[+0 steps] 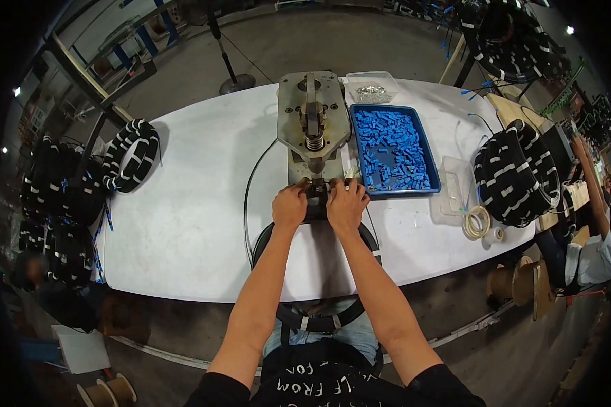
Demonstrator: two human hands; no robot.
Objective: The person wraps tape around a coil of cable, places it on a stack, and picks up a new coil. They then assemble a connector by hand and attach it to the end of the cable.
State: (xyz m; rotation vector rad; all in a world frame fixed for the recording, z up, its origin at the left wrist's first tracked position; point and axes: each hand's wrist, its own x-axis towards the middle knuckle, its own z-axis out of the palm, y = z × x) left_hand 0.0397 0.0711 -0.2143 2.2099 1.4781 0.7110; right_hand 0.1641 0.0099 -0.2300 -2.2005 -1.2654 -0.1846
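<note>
A metal bench press [313, 102] stands at the middle of the table, its ram and spring above a small die area. My left hand [290, 205] is at the left of that area, fingers curled and pressed together. On the other side my right hand [347, 203] is also closed, fingertips by the die. What either hand pinches is too small and covered to make out. Below my forearms a taped black cable coil [349, 315] hangs over the table's front edge towards my lap. A thin black cable [247, 193] curves along the press's left side.
Right of the press is a blue tray [436, 180] of small blue connectors, with a clear box [389, 80] of small metal parts behind. Taped cable coils [519, 173] stand at right, another coil [130, 156] at left. A person's arm [593, 186] shows far right.
</note>
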